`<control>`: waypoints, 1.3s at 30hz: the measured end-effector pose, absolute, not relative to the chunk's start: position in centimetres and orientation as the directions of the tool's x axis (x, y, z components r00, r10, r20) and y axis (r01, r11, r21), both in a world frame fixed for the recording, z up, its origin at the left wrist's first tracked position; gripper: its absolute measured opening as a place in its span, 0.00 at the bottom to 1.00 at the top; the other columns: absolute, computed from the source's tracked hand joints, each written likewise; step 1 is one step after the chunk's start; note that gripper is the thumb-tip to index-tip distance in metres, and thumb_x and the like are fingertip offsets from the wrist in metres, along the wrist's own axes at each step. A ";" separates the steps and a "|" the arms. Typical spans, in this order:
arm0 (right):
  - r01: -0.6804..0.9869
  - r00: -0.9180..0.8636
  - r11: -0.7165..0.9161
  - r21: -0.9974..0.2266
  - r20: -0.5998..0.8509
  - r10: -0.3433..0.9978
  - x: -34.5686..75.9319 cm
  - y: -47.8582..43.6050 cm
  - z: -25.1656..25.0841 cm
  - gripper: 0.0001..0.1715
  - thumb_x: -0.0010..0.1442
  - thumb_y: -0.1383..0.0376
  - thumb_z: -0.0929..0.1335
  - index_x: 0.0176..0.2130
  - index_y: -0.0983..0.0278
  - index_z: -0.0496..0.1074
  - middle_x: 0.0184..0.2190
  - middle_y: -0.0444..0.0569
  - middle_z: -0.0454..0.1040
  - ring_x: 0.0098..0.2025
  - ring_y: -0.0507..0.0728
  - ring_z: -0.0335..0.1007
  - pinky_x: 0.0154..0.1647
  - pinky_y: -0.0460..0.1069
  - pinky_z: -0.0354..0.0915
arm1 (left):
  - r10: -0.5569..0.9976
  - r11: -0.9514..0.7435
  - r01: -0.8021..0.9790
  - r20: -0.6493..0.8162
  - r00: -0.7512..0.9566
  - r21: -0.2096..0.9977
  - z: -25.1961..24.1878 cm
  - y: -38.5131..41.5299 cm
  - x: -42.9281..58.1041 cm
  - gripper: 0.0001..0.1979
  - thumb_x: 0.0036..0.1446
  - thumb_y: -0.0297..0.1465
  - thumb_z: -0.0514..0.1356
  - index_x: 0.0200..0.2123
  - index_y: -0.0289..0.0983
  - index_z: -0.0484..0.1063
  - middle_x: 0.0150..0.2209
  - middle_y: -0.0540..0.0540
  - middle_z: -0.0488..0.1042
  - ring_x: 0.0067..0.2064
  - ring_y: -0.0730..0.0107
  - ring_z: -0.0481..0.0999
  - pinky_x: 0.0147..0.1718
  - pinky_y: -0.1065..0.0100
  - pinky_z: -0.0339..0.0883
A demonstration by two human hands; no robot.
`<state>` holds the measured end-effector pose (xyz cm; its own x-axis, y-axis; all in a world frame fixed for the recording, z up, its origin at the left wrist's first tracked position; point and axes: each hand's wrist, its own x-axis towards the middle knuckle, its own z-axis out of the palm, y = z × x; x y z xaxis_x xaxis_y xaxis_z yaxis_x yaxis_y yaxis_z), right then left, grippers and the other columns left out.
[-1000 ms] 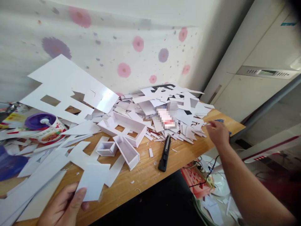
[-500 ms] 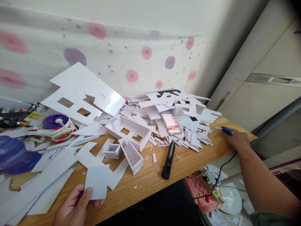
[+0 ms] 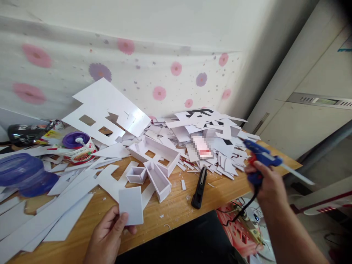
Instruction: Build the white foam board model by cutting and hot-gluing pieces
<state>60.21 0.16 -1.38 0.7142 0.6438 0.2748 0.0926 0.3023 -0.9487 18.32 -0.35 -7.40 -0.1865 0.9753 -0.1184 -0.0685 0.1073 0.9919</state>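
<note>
Between the thumb and fingers of my left hand (image 3: 108, 233) is a small white foam board square (image 3: 131, 206), held upright near the table's front edge. My right hand (image 3: 265, 179) grips a blue hot glue gun (image 3: 258, 154) by its handle, with the nozzle pointing up and left and a glue stick (image 3: 298, 174) poking out of the back. Behind the square stand a small open white box (image 3: 136, 175), a narrow white tray-like box (image 3: 158, 182) and a larger white frame box (image 3: 154, 152) with cut-out openings. A black utility knife (image 3: 199, 189) lies to their right.
White offcuts (image 3: 178, 132) are heaped along the wall, beside a large sheet with cut-out windows (image 3: 107, 110). A food tub (image 3: 79, 148) and a translucent blue container (image 3: 27, 176) stand at left. The glue gun's cord (image 3: 244, 207) hangs past the table edge over a red plastic crate (image 3: 233, 231).
My right hand has lifted the glue gun from the table's right end and brought it inward to the left. My left hand, with the square, has moved right and turned the square more upright.
</note>
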 end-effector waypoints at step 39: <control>-0.019 -0.152 -0.059 -0.998 -0.055 0.987 39.2 -0.9 -4.3 0.17 0.48 0.53 0.75 0.31 0.62 0.75 0.28 0.48 0.76 0.31 0.55 0.71 0.35 0.50 0.70 | 0.988 0.154 -0.512 -0.123 0.093 0.845 -7.4 -0.5 18.2 0.18 0.47 0.41 0.70 0.37 0.34 0.74 0.28 0.48 0.74 0.25 0.73 0.72 0.19 0.75 0.68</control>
<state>39.21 -0.91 -4.34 -0.1519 0.9869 -0.0552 -0.0194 -0.0588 -0.9981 18.20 -0.45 -7.39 0.0933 0.9880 -0.1230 -0.5119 0.1535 0.8452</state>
